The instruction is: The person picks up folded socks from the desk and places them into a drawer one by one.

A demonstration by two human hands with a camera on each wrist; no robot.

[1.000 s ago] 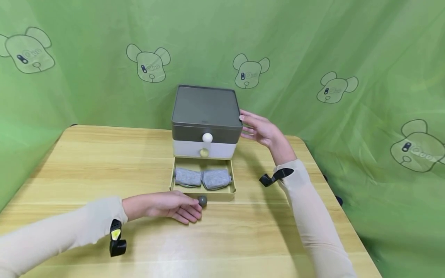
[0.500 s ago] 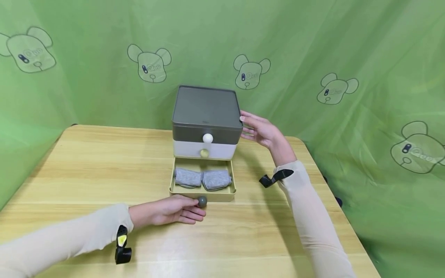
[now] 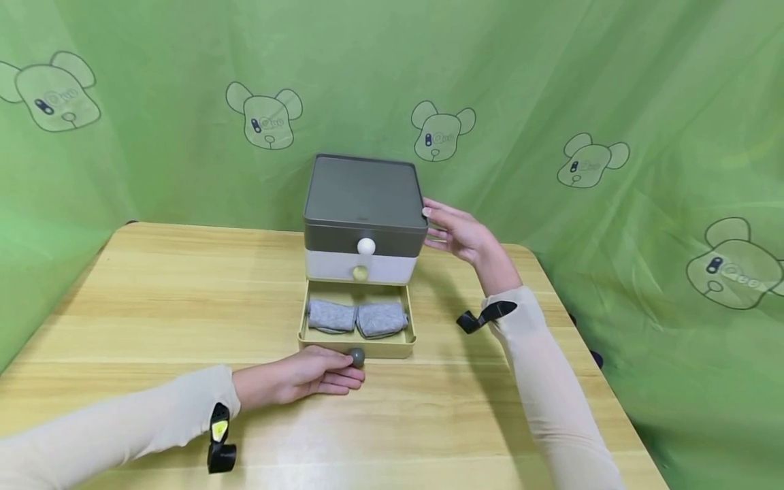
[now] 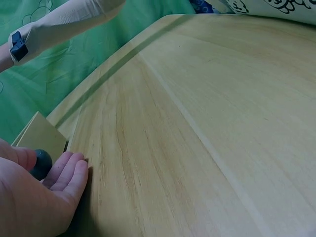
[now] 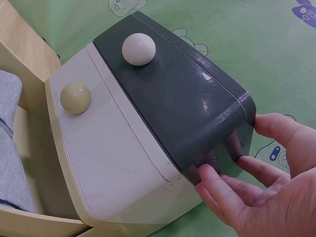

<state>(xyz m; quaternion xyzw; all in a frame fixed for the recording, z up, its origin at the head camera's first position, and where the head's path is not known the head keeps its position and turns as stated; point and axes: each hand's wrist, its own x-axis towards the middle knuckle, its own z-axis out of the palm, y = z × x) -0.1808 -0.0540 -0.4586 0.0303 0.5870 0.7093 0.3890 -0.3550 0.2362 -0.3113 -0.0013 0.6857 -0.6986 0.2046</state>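
Note:
A small desktop drawer unit (image 3: 367,194) has a dark grey top tier, a white middle tier and a pulled-out beige bottom drawer (image 3: 398,350). Two rolled grey socks, a left sock (image 3: 331,316) and a right sock (image 3: 381,320), lie side by side inside that drawer. On its front is a dark round knob (image 3: 358,356), held between the thumb and fingers of my left hand (image 3: 306,376). My right hand (image 5: 286,182) rests straight fingertips against the right side of the unit, at the dark tier. The far side of the unit is hidden.
The unit stands on a wooden table (image 3: 184,292) near its back edge. A green curtain (image 3: 361,68) with bear-head outlines hangs behind and to the sides. A white knob (image 3: 366,246) and a beige knob (image 3: 360,273) stick out from the upper tiers.
My left hand has shifted slightly right, and its fingers have come in around the dark knob. The right hand keeps its place against the unit. The drawer has not visibly moved.

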